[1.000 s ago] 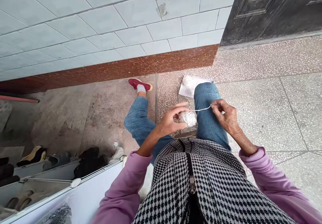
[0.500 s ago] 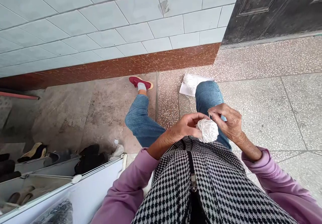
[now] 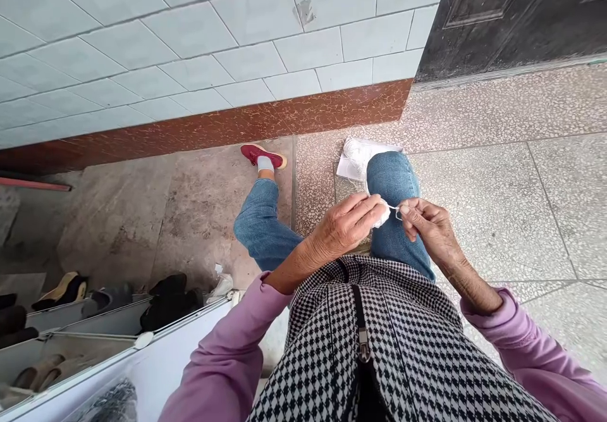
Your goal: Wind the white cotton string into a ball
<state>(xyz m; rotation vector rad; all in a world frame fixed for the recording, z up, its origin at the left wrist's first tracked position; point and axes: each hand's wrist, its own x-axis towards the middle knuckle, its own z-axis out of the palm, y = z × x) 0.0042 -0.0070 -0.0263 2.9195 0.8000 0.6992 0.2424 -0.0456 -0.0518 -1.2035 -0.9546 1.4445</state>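
Note:
Above my right thigh, my left hand (image 3: 353, 223) is wrapped round a white ball of yarn (image 3: 382, 214), its fingers hiding most of it. My right hand (image 3: 427, 223) pinches a white strand (image 3: 393, 207) just to the right of the ball, thumb against forefinger. A short length of that strand runs between the two hands. Beyond my right knee, a looser heap of white yarn (image 3: 355, 154) lies on a white box or sheet (image 3: 348, 169) on the floor, partly hidden by the knee.
At lower left stands a shoe rack (image 3: 180, 321) holding several shoes. A tiled wall (image 3: 256, 68) with a reddish-brown base runs across the front, and a dark door (image 3: 512, 17) is at upper right. My foot wears a red shoe (image 3: 263, 155) near the wall.
My left hand has turned over, back upward, and now covers much of the ball, which has moved slightly up and left. My right hand has lowered slightly, drawing the strand out sideways.

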